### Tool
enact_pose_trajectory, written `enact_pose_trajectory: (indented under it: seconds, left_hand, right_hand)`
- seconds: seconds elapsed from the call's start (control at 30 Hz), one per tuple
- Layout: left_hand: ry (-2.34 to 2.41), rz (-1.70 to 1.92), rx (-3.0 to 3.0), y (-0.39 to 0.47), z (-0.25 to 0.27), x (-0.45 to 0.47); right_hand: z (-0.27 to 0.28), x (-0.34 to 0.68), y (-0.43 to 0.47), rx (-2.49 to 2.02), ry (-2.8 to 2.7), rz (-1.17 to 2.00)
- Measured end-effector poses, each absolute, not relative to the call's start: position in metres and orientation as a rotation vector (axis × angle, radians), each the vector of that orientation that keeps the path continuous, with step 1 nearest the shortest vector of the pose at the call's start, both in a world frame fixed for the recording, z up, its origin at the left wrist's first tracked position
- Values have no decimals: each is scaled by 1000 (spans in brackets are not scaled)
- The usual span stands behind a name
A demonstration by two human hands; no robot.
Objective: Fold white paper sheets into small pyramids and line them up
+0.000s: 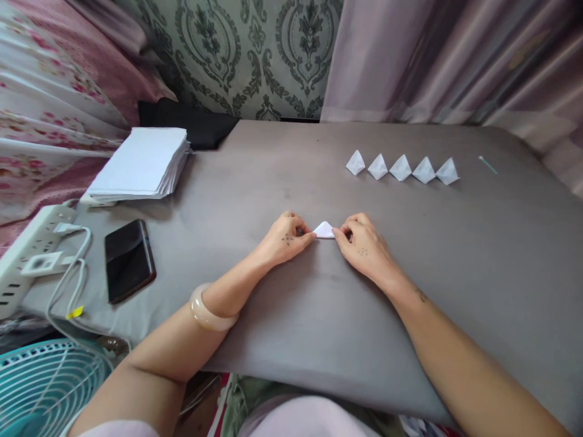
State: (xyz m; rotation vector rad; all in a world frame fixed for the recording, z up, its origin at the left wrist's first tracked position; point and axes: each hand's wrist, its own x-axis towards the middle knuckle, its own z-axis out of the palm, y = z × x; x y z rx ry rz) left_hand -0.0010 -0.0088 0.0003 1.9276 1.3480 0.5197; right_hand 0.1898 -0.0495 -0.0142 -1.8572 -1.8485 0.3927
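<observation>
Between my two hands is a small white piece of folded paper (325,230), its peak pointing away from me and its straight edge towards me. My left hand (288,237) pinches its left corner between thumb and fingers. At the right corner, my right hand (362,243) grips it the same way. Both hands are low over the grey tabletop. Farther back on the right stands a row of several folded white paper pieces (401,169), each with a pointed top.
A stack of white paper (141,162) lies at the left, by a black folded item (191,123). Nearer are a phone (129,261) and a white power strip (34,255) with cables. A thin stick (488,164) lies far right. A turquoise fan (50,388) stands below the table's left edge.
</observation>
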Motion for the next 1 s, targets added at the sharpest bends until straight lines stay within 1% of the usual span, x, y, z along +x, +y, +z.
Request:
enact_pose_trajectory:
  seconds: [0.33,0.6,0.87,1.0]
  left_hand:
    - [1407,482,1930,-10,6,5]
    - [1445,494,2028,-12,-4,11]
    - [1469,385,2005,-6,3,7]
    - [1353,490,2112,-11,-1,5]
  right_hand:
    - [-14,189,-50,-1898,-1844,423]
    - [-11,188,-50,-1903,-1872,423]
    - [-13,199,-45,-1853,-1816,476]
    - [-9,205,-42,-1849,-1760,566]
